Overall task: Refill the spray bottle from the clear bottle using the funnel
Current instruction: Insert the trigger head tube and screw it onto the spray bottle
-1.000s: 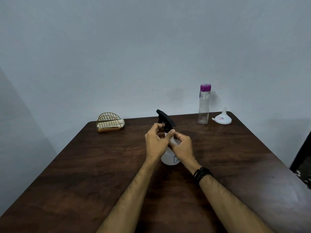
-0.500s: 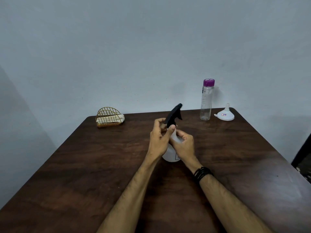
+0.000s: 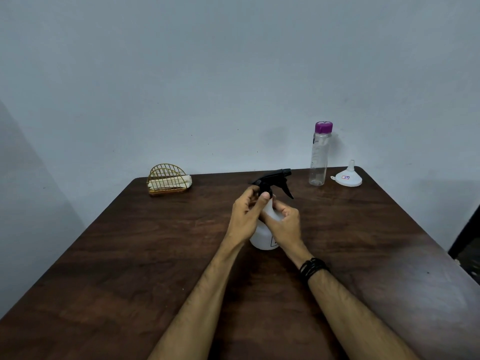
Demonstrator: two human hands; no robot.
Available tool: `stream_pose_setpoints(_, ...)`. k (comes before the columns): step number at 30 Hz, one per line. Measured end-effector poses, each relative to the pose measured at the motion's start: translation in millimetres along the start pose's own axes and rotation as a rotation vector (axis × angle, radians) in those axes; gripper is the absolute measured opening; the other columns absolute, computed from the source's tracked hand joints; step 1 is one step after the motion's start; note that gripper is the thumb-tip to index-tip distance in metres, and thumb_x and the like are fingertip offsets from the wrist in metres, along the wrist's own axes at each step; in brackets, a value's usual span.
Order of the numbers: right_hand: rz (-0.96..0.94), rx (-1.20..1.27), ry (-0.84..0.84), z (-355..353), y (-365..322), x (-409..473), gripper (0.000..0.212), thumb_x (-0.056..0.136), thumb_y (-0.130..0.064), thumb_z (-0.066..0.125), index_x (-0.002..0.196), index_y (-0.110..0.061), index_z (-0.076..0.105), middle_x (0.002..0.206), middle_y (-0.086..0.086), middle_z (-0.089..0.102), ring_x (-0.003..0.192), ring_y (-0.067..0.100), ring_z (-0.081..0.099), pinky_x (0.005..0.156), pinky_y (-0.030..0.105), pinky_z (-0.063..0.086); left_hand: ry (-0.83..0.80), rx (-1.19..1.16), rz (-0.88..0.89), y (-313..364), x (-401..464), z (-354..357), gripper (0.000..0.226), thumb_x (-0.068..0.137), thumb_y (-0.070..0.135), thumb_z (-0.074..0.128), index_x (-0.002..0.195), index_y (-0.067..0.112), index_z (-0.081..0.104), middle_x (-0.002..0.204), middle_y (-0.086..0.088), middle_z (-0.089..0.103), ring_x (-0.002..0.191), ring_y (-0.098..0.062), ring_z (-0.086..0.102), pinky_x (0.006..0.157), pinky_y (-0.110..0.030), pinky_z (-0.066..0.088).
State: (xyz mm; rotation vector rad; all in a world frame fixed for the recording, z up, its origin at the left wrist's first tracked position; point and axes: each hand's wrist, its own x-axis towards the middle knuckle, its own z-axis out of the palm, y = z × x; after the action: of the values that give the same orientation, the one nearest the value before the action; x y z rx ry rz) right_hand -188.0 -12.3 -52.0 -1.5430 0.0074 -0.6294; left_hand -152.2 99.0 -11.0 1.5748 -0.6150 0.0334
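Pinching the black sprayer head (image 3: 272, 181) with my left hand (image 3: 245, 216), I grip the spray bottle (image 3: 262, 236) body with my right hand (image 3: 284, 224), upright on the table (image 3: 130, 255).

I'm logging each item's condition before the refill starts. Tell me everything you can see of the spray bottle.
The spray bottle stands upright on the dark wooden table, near its middle. Its rounded body looks like white, slightly translucent plastic with a small dark-outlined label low on the front. The black trigger head is on the neck, nozzle pointing right, trigger hanging below it. The left hand pinches the black collar; the right hand grips the body. Any liquid level is not visible.
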Motion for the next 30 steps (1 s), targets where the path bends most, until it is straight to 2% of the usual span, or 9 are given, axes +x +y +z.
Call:
stream_pose_setpoints(4,0.01,0.031,-0.013,-1,2,0,0.025,0.086,-0.029,0.079,0.103,-0.01,0.077,0.094,0.005,0.079,0.089,0.024,0.076,0.079,0.046,0.062,0.013,-0.059,0.003,-2,-2,-5,0.028,0.103,0.014,0.051,0.127,0.002,0.049,0.107,-0.005,0.071,0.103,-0.013,0.069,0.088,-0.027,0.055)
stream_pose_setpoints(6,0.017,0.046,-0.015,0,1,0,0.024,0.087,-0.027,0.078,0.103,-0.01,0.077,0.094,0.005,0.079,0.089,0.022,0.076,0.078,0.041,0.062,0.002,-0.055,0.021,-3,-2,-2,0.031,0.101,0.028,0.054,0.123,0.006,0.053,0.112,-0.009,0.07,0.106,-0.019,0.068,0.09,-0.032,0.056)
stream_pose_setpoints(9,0.012,0.022,-0.01,0,1,1,0.017,0.09,-0.025,0.075,0.1,-0.012,0.078,0.091,0.003,0.079,0.088,0.018,0.076,0.076,0.035,0.061,0.048,-0.003,0.026,-3,-3,4,0.056,0.085,0.056,0.066,0.12,0.013,0.057,0.113,-0.009,0.07,0.107,-0.023,0.068,0.094,-0.043,0.056)
stream_pose_setpoints(11,0.026,0.046,-0.019,-1,-1,1,0.015,0.091,-0.024,0.074,0.098,-0.01,0.078,0.09,0.004,0.079,0.087,0.019,0.076,0.074,0.031,0.06,0.056,0.012,0.035,-5,-1,3,0.061,0.081,0.06,0.067,0.119,0.013,0.061,0.111,-0.008,0.071,0.107,-0.022,0.068,0.095,-0.046,0.055)
stream_pose_setpoints(16,0.053,0.08,-0.044,-2,-2,2,0.019,0.087,-0.022,0.079,0.099,-0.007,0.077,0.092,0.008,0.079,0.091,0.027,0.075,0.079,0.038,0.061,-0.061,-0.032,-0.017,-2,5,-7,0.043,0.094,0.037,0.058,0.12,0.003,0.063,0.113,-0.011,0.072,0.109,-0.024,0.068,0.098,-0.044,0.053)
stream_pose_setpoints(20,0.079,0.053,-0.043,-2,-2,1,0.027,0.084,-0.028,0.081,0.105,-0.01,0.077,0.097,0.005,0.079,0.094,0.022,0.075,0.084,0.04,0.061,-0.024,-0.042,-0.035,-2,2,-4,0.056,0.087,0.047,0.07,0.123,0.006,0.058,0.109,-0.005,0.073,0.108,-0.02,0.069,0.094,-0.037,0.055)
stream_pose_setpoints(23,0.12,0.025,-0.055,-4,0,1,0.036,0.081,-0.033,0.083,0.107,-0.011,0.076,0.098,0.005,0.079,0.094,0.022,0.075,0.086,0.044,0.061,-0.012,-0.028,-0.003,3,3,-2,0.04,0.088,0.038,0.068,0.111,0.006,0.06,0.094,0.001,0.074,0.096,-0.015,0.071,0.083,-0.028,0.056)
stream_pose_setpoints(26,0.14,0.031,-0.077,-7,-1,2,0.027,0.083,-0.025,0.083,0.104,-0.009,0.077,0.096,0.007,0.079,0.094,0.026,0.075,0.087,0.046,0.061,-0.035,-0.038,0.004,7,5,-3,0.032,0.089,0.04,0.064,0.104,0.011,0.064,0.101,-0.01,0.073,0.099,-0.022,0.071,0.088,-0.036,0.056)
stream_pose_setpoints(30,0.161,0.057,-0.089,-8,-4,2,0.026,0.081,-0.02,0.084,0.103,-0.008,0.076,0.095,0.007,0.079,0.093,0.027,0.075,0.084,0.042,0.061,-0.092,-0.056,-0.034,2,10,-8,0.036,0.095,0.031,0.061,0.111,-0.002,0.062,0.107,-0.014,0.073,0.105,-0.027,0.069,0.096,-0.043,0.055)
